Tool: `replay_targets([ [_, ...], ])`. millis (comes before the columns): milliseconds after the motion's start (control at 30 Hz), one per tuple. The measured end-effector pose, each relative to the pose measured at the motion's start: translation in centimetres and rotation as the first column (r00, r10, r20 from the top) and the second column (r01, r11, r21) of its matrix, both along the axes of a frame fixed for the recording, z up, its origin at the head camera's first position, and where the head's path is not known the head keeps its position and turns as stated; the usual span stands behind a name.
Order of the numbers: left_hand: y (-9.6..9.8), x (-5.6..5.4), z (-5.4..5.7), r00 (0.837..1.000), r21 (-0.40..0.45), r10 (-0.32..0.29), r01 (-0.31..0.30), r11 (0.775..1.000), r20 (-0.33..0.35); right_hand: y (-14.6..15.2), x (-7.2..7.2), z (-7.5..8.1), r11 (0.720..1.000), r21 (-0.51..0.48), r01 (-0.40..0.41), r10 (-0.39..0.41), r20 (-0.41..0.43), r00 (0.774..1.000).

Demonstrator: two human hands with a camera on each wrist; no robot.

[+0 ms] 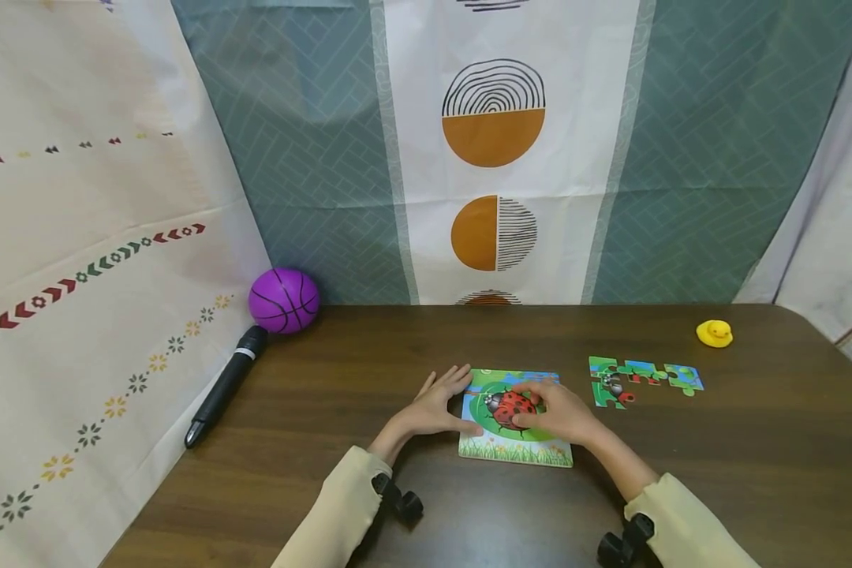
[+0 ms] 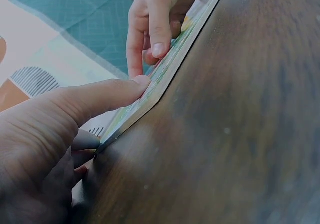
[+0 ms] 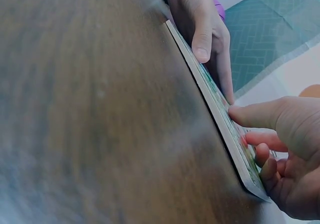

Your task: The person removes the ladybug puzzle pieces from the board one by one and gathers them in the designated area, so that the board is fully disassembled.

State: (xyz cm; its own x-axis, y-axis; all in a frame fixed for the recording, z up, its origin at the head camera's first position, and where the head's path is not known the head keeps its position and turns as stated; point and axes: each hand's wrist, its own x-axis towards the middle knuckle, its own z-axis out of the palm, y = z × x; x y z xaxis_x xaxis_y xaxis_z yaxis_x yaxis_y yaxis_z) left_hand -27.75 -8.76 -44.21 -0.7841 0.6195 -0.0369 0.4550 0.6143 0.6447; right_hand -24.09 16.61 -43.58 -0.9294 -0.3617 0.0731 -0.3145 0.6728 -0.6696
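A square ladybug jigsaw puzzle (image 1: 514, 450) lies flat on the brown table. My left hand (image 1: 436, 406) rests at its left side, thumb on the printed face and the other fingers spread by the upper left corner. In the left wrist view, that thumb (image 2: 112, 96) touches the board's top near its edge. On the right half of the ladybug picture, my right hand (image 1: 564, 414) touches the surface with thumb and index finger apart. Its other fingers (image 3: 270, 171) curl loosely beside the board. No lifted piece shows between them.
Several loose puzzle pieces (image 1: 614, 386) lie right of the board, some grouped together. A yellow rubber duck (image 1: 714, 334) sits near the far right edge. At the far left are a purple ball (image 1: 284, 300) and a large black pen-shaped object (image 1: 226, 388). Patterned cloth (image 1: 312, 158) hangs behind.
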Motion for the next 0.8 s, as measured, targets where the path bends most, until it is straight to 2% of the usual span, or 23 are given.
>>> replay_targets([
  [567, 0.06, 0.2, 0.1, 1.0, -0.001, 0.008, -0.008, 1.0, 0.001, 0.13, -0.16, -0.28, 0.994, -0.106, 0.003, 0.005, 0.083, 0.997],
  [800, 0.11, -0.04, 0.02, 1.0, -0.002, 0.006, -0.006, 1.0, 0.001, 0.18, -0.56, -0.32, 0.983, -0.181, 0.01, 0.012, 0.121, 0.993],
])
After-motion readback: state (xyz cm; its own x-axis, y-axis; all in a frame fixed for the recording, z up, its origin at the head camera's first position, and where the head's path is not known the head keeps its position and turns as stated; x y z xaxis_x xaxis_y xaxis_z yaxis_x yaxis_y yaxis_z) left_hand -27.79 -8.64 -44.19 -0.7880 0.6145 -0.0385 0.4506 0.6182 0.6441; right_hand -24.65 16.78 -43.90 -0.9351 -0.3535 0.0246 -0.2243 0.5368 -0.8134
